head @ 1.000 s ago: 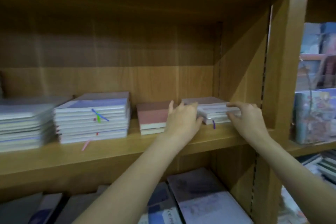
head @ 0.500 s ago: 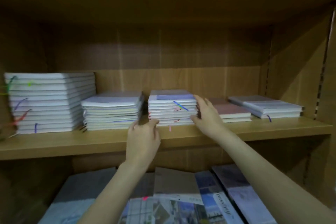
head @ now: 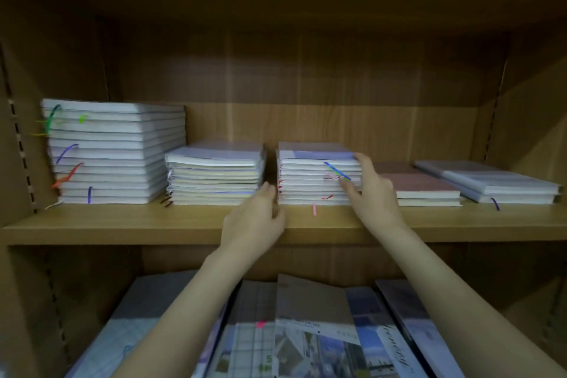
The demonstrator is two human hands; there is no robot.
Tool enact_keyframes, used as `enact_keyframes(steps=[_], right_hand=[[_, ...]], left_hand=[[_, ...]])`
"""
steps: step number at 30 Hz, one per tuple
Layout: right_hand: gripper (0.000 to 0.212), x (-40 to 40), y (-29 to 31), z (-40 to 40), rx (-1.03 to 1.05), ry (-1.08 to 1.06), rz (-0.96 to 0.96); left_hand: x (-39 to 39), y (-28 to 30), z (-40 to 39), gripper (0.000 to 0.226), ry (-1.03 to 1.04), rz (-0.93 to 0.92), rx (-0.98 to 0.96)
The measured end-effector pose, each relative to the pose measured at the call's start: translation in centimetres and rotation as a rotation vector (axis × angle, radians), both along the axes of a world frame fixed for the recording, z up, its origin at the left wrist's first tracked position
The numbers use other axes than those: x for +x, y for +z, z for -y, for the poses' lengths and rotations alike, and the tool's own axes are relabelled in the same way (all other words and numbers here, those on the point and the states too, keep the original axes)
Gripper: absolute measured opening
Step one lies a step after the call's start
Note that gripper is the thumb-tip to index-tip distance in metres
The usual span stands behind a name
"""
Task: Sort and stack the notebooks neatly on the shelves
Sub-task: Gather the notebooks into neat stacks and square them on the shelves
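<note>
Notebooks lie in five stacks along the middle shelf (head: pixel 122 221), and your hands frame the third stack (head: pixel 317 173) from both sides. Your right hand (head: pixel 372 190) wraps its right front corner, fingers (head: pixel 363 159) curled along the side near the top and thumb pressed on the front edges. Your left hand (head: pixel 257 218) sits at its lower left corner, fingers loosely bent, touching the gap beside the second stack (head: pixel 214 173) (whether they actually clamp anything, you cannot tell). Left of that stands the tall stack (head: pixel 113 152) with coloured ribbons. To the right lie the pink pair (head: pixel 420 186), then the grey pair (head: pixel 491 184). Magazines (head: pixel 306 331) lean on the shelf below.
</note>
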State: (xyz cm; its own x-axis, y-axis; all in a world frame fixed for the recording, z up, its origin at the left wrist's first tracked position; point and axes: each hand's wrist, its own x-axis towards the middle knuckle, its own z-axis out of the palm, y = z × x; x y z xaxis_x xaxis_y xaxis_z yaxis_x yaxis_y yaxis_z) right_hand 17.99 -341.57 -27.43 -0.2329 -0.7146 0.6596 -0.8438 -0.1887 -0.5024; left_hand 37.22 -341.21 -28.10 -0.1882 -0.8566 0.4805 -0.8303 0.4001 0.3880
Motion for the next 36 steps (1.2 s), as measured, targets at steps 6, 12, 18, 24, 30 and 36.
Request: enact_keyframes(steps=[6,12,18,24,30,36], right_hand=[[0.056,-0.3,0.1,-0.1,0.046,0.013,0.072],[0.053,1.3,-1.9,-2.4,-0.166,-0.031,-0.017],[0.046,5.0,-6.2,-6.5,-0.38,0.132,-0.157],[0.052,9.0,-11.7,-8.0,-0.25,0.285,-0.279],[0.037,12.6,-7.5,-6.9,-0.377,0.361,-0.286],[0.047,14.4,-0.9,-2.1,-0.006,0.201,-0.145]], left_hand=[[0.1,1.3,2.0,0.042,-0.186,-0.443,0.255],[1.9,-0.3,-0.6,0.038,-0.14,-0.271,0.017],[5.6,-4.6,-5.4,0.032,-0.096,-0.272,-0.4],[12.5,-12.1,-7.8,0.031,0.122,-0.322,-0.27],[15.5,-7.0,-7.0,0.031,0.067,-0.345,-0.502],[16.7,-0.7,-0.8,0.041,0.097,-0.389,-0.215]])
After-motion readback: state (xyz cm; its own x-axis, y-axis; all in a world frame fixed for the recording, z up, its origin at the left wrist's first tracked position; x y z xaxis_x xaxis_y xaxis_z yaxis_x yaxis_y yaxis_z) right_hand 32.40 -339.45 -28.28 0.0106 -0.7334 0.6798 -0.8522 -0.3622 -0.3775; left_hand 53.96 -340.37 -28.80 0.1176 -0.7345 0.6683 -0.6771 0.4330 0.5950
